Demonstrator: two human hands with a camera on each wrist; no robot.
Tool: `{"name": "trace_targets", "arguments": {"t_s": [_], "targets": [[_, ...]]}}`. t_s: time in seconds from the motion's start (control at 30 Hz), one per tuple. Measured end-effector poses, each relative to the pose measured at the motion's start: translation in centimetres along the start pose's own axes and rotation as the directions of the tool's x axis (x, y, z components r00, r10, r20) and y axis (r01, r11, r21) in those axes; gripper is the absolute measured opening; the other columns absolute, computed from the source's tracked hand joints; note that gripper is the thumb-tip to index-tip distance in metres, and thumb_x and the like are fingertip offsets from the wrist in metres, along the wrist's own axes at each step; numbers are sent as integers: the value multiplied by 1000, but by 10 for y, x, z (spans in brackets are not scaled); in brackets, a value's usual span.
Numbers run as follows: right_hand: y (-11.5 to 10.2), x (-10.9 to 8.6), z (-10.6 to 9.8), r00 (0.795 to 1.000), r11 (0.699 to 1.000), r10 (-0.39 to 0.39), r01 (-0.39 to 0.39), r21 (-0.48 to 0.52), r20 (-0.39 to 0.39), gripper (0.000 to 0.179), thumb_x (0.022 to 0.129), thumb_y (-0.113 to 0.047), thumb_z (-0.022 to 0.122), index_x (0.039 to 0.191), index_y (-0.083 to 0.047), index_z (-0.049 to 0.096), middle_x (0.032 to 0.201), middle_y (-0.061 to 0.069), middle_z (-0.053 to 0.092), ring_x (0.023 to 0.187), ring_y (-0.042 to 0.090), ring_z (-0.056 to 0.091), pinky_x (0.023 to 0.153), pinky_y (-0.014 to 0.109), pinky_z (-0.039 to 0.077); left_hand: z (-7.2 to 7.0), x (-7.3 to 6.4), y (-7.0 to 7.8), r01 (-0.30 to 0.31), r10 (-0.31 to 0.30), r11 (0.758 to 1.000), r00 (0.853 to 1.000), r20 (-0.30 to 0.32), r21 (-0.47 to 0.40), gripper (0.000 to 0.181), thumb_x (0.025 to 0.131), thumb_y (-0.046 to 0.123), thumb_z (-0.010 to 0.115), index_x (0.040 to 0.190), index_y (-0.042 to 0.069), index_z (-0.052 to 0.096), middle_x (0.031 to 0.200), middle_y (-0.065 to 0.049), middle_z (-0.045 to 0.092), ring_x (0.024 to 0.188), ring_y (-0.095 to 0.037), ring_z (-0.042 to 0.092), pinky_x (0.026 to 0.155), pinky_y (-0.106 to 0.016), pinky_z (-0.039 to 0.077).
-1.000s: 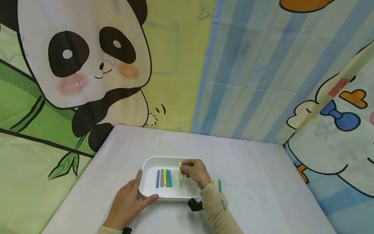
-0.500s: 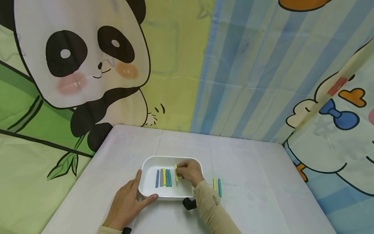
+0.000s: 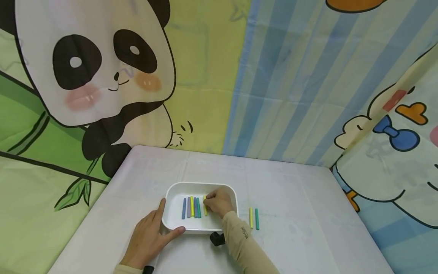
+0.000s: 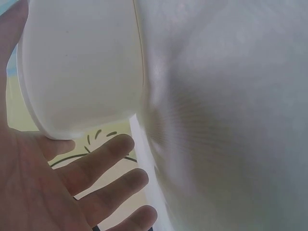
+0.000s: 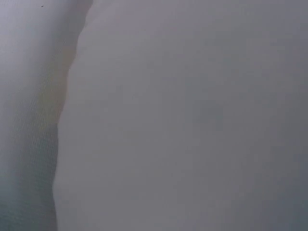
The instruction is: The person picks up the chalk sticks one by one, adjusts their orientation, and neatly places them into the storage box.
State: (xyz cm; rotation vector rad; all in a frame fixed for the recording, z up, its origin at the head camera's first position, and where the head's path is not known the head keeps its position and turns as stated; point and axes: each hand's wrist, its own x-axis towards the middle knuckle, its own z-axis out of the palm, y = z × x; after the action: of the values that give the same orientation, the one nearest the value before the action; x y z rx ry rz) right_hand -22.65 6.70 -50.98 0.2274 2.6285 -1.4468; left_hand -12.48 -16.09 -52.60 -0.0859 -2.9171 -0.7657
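My right hand pinches a yellow chalk stick upright-looking over the right half of a white tray. Left of it in the tray lies a row of chalk: a blue stick, a purple one, a yellow one, another blue-purple one and a green one. My left hand rests against the tray's left near corner, its thumb and index finger spread along the rim. In the left wrist view the tray's outer side shows beside the straight fingers.
To the right of the tray, a yellow chalk stick and a green chalk stick lie on the white-covered table. Printed cloth walls stand behind and beside the table. The right wrist view shows only blurred pale surfaces.
My right hand has moved left inside the tray with the yellow chalk stick, bringing it close to the row. My left hand stays at the tray's corner.
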Motion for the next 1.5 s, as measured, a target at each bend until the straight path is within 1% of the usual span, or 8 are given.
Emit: {"name": "trace_targets", "arguments": {"t_s": [0.17,0.4,0.73,1.03,1.27,1.5], "targets": [[-6,-2,3,1000,1000,14,-14,-14,-2,10,82,-2,79,89,-2,72,75,4,67,65,16,66,57,26,55,-1,0,1,3,-3,1000,1000,-4,-1,120,77,83,62,161,6,24,135,-23,57,118,-39,56,101,-59,44],[-7,-4,4,1000,1000,-9,9,1,21,8,83,0,77,89,-1,73,73,5,68,66,18,69,56,26,56,-2,0,1,2,-2,1000,1000,-2,-8,121,76,84,61,161,5,25,136,-24,56,119,-40,56,101,-60,43],[-6,-4,-2,998,1000,2,-2,8,66,10,85,-8,78,91,-2,73,74,8,70,66,20,70,59,30,59,-3,0,3,6,-6,1000,1000,5,-10,120,77,84,61,161,7,24,137,-21,56,120,-39,56,103,-60,42],[-2,-6,-8,997,999,20,-23,32,76,15,83,-11,80,93,-3,72,78,9,71,68,21,70,62,31,58,-4,-1,4,18,-18,1000,1000,18,3,121,77,85,60,161,5,24,136,-22,56,118,-39,56,102,-61,42],[-5,-9,-16,998,998,8,-12,66,55,16,83,-11,79,95,-3,73,78,11,72,71,25,71,66,36,60,-2,-1,2,12,-12,1000,1000,8,-2,121,77,85,60,161,6,23,137,-22,56,120,-39,56,103,-61,42],[-9,-15,-27,997,990,-36,26,138,74,17,85,-10,77,99,-1,73,81,11,72,75,29,73,65,36,61,-2,0,1,14,-14,1000,1000,11,-4,122,76,85,60,161,6,24,137,-22,56,120,-39,56,103,-60,43]]}}
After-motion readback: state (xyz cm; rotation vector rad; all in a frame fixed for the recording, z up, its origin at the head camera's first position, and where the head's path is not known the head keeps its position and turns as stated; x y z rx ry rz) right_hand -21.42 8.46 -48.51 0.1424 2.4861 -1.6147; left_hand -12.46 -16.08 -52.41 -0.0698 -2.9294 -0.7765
